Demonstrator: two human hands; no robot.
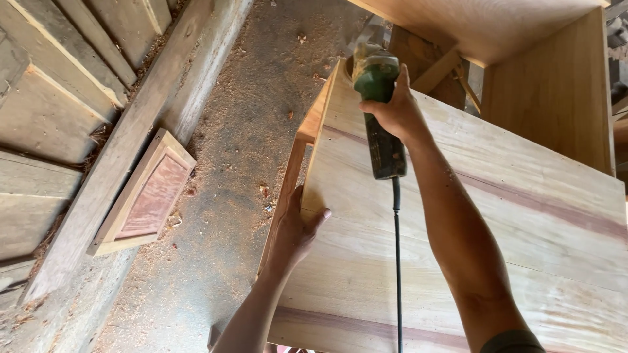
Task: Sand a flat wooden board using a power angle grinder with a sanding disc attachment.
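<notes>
Presently, the green angle grinder (pixel 379 111) is gripped in the closed right hand (pixel 392 111) at the far corner of the wooden panel (pixel 471 235); the left hand (pixel 294 232) clasps its left edge. Sanding appears underway; steady, even pressure is required next.

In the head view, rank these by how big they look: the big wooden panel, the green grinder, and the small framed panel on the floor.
1. Wooden panel
2. Small framed panel, though it lies farther from the camera
3. Green grinder, held in the right hand
</notes>
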